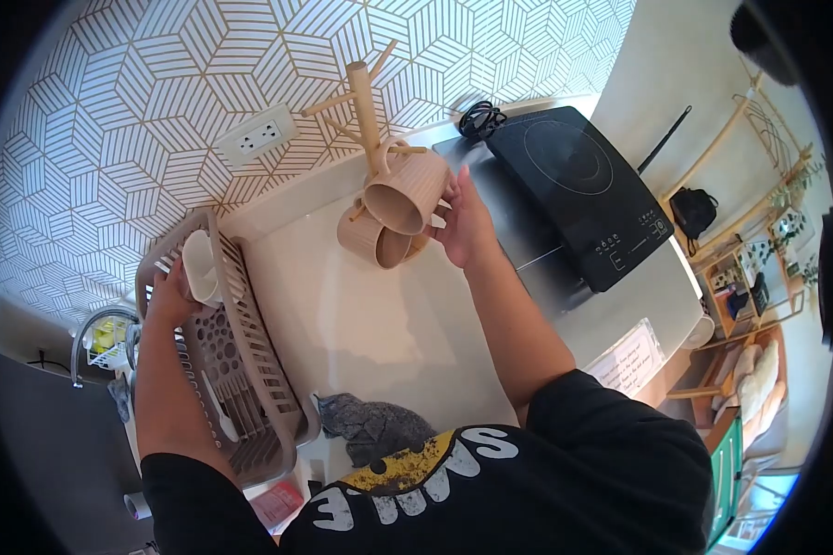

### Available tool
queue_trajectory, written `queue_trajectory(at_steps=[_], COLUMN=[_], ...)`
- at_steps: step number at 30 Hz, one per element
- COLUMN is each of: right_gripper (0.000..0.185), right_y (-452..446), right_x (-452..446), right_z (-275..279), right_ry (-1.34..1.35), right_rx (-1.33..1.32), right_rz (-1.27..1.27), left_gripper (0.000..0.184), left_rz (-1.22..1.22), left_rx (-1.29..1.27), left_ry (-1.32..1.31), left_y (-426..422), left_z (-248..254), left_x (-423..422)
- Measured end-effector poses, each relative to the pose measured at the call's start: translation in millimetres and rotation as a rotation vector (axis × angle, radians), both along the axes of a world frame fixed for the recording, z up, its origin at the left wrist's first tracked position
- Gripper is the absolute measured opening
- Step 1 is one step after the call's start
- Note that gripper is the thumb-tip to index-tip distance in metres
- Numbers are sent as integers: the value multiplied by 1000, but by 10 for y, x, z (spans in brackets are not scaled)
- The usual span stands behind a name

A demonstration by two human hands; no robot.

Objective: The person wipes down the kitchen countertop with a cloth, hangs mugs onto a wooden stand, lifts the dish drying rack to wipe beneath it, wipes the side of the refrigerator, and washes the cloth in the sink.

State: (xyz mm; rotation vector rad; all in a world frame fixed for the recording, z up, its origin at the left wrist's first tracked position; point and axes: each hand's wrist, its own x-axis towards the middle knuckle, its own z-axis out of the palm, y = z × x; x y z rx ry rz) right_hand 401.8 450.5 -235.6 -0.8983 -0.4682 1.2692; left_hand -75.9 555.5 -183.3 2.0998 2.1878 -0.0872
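Observation:
My right hand (467,222) has its fingers against the side of a pink ribbed mug (418,180), with the thumb raised along it. This mug tilts mouth-down towards me, its handle by a peg of the wooden mug tree (364,111). Lower on the same tree is a second pink mug (366,236), partly behind the first. My left hand (171,296) is closed around the edge of a white oval container (200,266) at the far end of the dish rack (259,361). Some of the left fingers are hidden by the container.
A black induction cooktop (565,171) with a coiled cord (481,120) stands on the right. A grey cloth (370,427) lies at the counter's near edge. In the rack is a white-handled utensil (218,407). A wall outlet (257,137) and a printed notice (627,356) are also visible.

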Motion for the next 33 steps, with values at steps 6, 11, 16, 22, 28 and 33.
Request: queue_trajectory(at_steps=[6,11,16,22,28,33], right_gripper=[69,63,63,65,63,62], right_y=[-67,-203,-243,-349,-460,-470], right_x=[6,-17,-98,-135,-53,11], right_z=[-192,-239,-295,-111,-68,-84], right_ry=[30,28,37,-112,-181,-184], right_rx=[-23,-67,-51,3,-16,-17], right_rz=[-96,-164,-189,-130,-157,-212], left_gripper=[98,77,80,62,94,94], left_rz=[-116,-63,15,208,356,160], left_rx=[98,99,227,223,320,261], left_ry=[192,163,-583,-1289,-1543,-1414], left_y=[215,-30,-116,182,108,130], left_z=[134,1324,1538,575,320,281], left_x=[-446,-72,250,1473,2643,2908])
